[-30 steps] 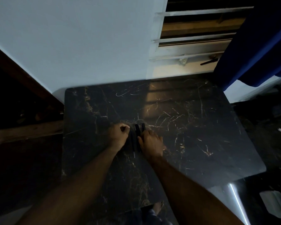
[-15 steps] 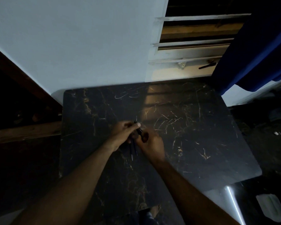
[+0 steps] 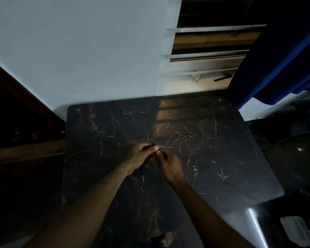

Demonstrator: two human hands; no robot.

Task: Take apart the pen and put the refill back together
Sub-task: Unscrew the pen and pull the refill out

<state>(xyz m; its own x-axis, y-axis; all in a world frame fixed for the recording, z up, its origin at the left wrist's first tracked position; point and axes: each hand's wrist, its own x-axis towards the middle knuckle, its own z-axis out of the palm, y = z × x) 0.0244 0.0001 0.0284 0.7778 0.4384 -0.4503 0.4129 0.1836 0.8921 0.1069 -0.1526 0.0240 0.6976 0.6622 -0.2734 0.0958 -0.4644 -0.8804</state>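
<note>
Black marble table (image 3: 213, 158) set against a pale wall (image 3: 79, 51), both hands met over its middle.

A dark pen (image 3: 158, 162) is pinched between the closed left hand (image 3: 141, 155) and the closed right hand (image 3: 171, 166); a thin stick (image 3: 142, 174), perhaps the refill, is seen below the left hand.

Two hands — left hand (image 3: 139, 156), right hand (image 3: 171, 166) — two dark pen pieces (image 3: 159, 164), one table (image 3: 213, 158).
</note>
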